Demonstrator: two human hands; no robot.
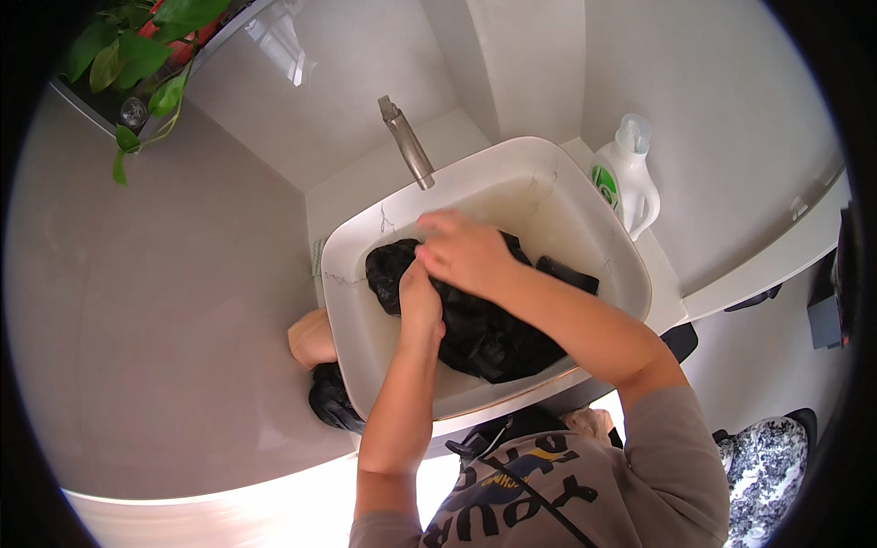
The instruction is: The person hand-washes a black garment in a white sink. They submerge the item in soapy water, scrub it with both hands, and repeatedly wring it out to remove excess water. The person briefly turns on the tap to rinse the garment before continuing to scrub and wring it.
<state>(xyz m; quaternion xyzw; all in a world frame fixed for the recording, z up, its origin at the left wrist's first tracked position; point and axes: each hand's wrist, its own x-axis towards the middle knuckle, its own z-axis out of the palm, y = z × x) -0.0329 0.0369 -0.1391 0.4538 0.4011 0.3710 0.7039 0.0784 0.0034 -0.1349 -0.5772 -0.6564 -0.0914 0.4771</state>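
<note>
A bundled wet black garment (pixel 498 338) lies in the murky water of a white washbasin (pixel 630 274) with grey vein marks. My left hand (pixel 420 297) is closed on a bunched part of the garment toward the basin's left side. Just above it, my right hand (pixel 468 254) meets my left fingertips over the cloth. Motion blurs the right fingers, so their grip cannot be made out. Both forearms reach over the near rim, the right one crossing above the garment.
A metal faucet (pixel 408 146) stands behind the basin. On the right ledge is a white detergent bottle (pixel 630 178) with a clear cap. A leafy plant (pixel 146 55) hangs at the upper left. Something beige (pixel 313 340) and a black item (pixel 333 397) sit beside the basin's left edge.
</note>
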